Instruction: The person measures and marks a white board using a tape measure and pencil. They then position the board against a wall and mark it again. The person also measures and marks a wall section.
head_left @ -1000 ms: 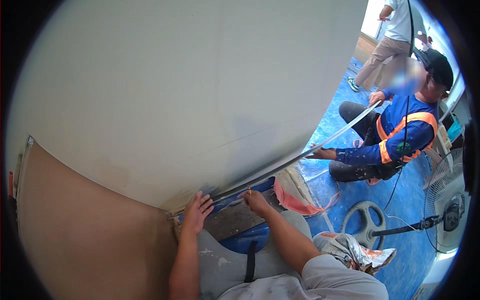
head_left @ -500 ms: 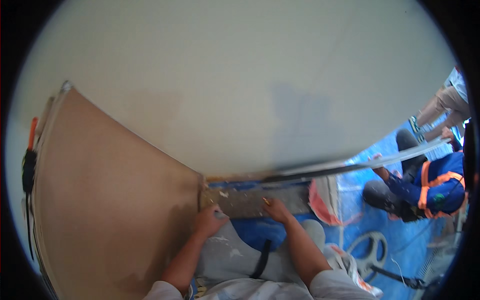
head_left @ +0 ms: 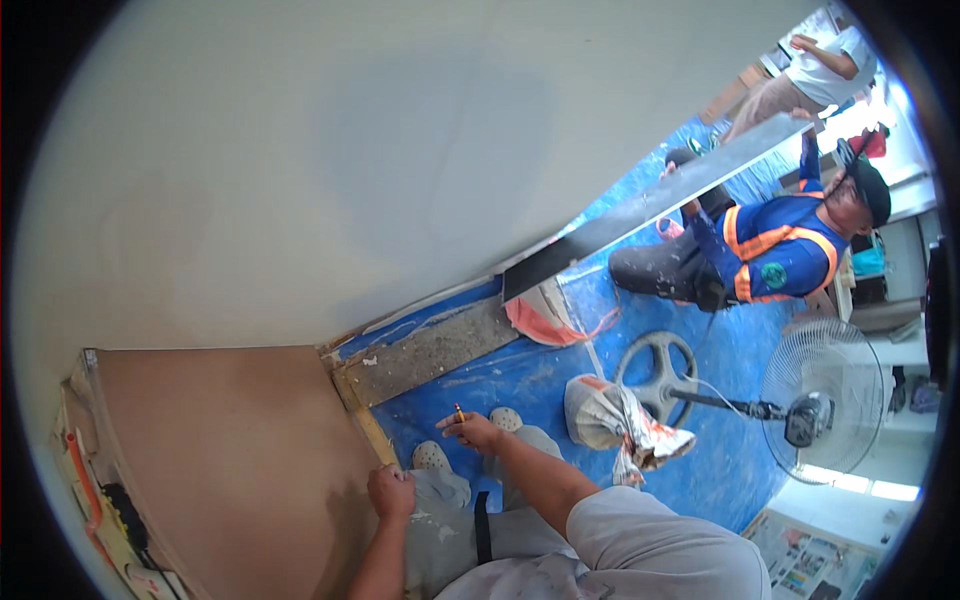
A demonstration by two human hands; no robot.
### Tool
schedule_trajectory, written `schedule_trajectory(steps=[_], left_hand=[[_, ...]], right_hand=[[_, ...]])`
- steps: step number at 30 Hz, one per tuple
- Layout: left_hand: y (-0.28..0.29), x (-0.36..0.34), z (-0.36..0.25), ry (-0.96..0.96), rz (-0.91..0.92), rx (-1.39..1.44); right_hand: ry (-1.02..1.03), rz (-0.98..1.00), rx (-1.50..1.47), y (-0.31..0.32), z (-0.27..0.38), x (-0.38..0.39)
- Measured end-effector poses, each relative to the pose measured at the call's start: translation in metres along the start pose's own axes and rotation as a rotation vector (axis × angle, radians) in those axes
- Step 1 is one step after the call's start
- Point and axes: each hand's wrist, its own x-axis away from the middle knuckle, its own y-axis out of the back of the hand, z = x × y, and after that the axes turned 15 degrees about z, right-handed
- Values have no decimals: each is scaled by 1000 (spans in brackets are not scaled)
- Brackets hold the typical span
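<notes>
My right hand (head_left: 472,432) is closed round a short, yellow-brown pencil-like stick (head_left: 460,412), held upright above my shoes. My left hand (head_left: 391,490) rests as a fist near my left knee, close beside the brown board (head_left: 220,450); whatever it holds, if anything, is hidden. Beyond both hands, a grey, dusty strip (head_left: 430,350) runs along the foot of the pale wall (head_left: 250,200). At the board's lower corner there is a yellowish wooden edge (head_left: 372,430).
A co-worker in blue with orange straps (head_left: 780,250) holds a long grey panel (head_left: 660,200) along the wall. Blue sheeting (head_left: 440,395) covers the floor. A tied white sack (head_left: 600,410), a pink-edged sack (head_left: 545,315) and a standing fan (head_left: 820,400) are on the right. Another person (head_left: 825,75) stands farther back.
My view has swung right, showing more of the co-worker and fan. My right hand has come back off the grey strip with the stick; my left hand has drawn back from the board's corner.
</notes>
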Motion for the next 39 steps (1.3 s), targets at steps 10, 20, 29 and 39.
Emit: schedule_trajectory(steps=[10,20,29,39], left_hand=[[-9,104,5,-84,595,-178],[200,233,-131,-290,501,481],[461,234,-93,77,-892,-152],[471,163,-8,132,-512,-10]], right_hand=[[148,-208,-17,17,0,166],[158,-313,-17,11,-4,309],[17,-442,137,-4,-81,387],[255,-671,133,-1,-75,474]])
